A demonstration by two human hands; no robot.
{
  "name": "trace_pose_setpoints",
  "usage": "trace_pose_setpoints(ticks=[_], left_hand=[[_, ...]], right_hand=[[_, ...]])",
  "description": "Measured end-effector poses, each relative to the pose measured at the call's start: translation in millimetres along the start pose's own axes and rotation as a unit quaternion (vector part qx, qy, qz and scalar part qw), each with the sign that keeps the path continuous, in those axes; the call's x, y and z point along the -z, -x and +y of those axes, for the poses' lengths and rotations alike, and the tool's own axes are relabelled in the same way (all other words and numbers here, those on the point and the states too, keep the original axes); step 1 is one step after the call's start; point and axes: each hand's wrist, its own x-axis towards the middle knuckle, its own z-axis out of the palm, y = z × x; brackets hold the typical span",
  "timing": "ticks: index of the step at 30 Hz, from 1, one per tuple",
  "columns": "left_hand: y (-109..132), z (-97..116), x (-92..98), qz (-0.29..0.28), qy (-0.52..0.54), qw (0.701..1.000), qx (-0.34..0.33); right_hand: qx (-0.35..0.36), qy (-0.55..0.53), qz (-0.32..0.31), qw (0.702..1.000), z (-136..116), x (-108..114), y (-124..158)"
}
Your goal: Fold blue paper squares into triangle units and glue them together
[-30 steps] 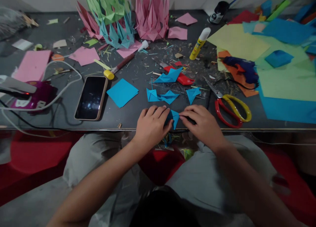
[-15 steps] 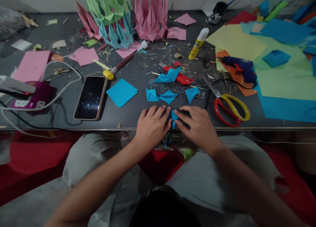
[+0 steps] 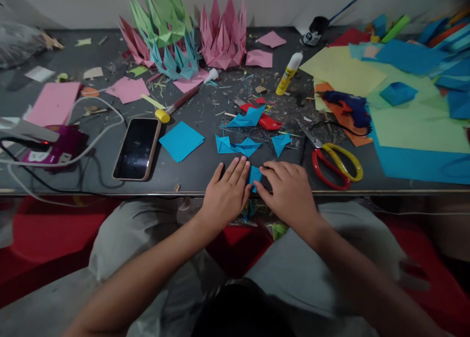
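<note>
Head camera looks down on the near edge of the desk (image 3: 183, 173), and both hands are on one small blue folded paper (image 3: 254, 175) lying flat between them. Left hand (image 3: 225, 197) is spread, fingers straight and released, pressing down over the paper's left part. Right hand (image 3: 290, 195) sits knuckles up with its fingers bent down on the right edge; whether it pinches the paper or only presses it, I cannot tell. Most of the piece is covered, with just a blue corner showing in the gap. It looks like a crease being flattened against the desk. Any further fold on a piece this small calls for edges held lined up under the fingertips, and firm pressure along the line. Just beyond the hands lie more folded blue pieces (image 3: 235, 145), with a flat blue square (image 3: 181, 140) and a dark phone (image 3: 136, 148) to the left. Red-and-yellow scissors (image 3: 336, 163) lie open to the right. Far back stand a glue stick (image 3: 288, 74), a pink paper crown (image 3: 223, 36) and a green paper crown (image 3: 161, 16).
</note>
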Motion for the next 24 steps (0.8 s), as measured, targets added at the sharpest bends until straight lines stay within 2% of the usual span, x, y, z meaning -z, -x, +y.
trace_pose_setpoints(ticks=[6,11,21,24], left_hand=[[2.5,1.1,2.0,-0.018,0.009,1.0,0.014],[2.6,-1.5,4.5,-0.021,0.012,1.0,0.007],[4.0,0.4,6.5,-0.05,-0.001,0.999,0.015],[3.8,-1.3,6.6,-0.055,-0.003,0.998,0.009]], right_hand=[[0.095,-0.014,-0.052,0.994,-5.5,-9.9,7.5],[0.109,-0.024,-0.079,0.991,-1.5,-7.0,13.4],[0.181,-0.054,-0.025,0.982,0.4,4.3,16.9],[0.168,-0.106,-0.017,0.98,5.1,5.8,15.3]])
